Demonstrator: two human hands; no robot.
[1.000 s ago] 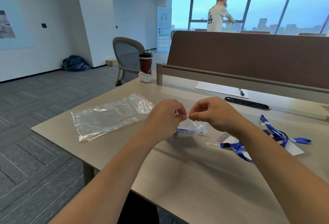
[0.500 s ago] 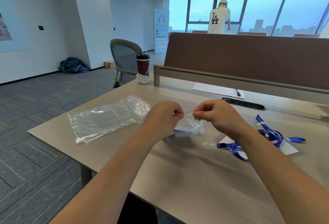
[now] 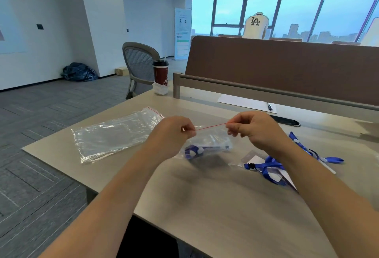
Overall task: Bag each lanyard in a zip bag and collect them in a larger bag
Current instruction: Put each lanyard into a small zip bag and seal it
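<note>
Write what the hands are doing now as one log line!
step: sealing small zip bag | left hand, right hand: pinching red zip strip | inside: blue lanyard | large bag: flat on desk
</note>
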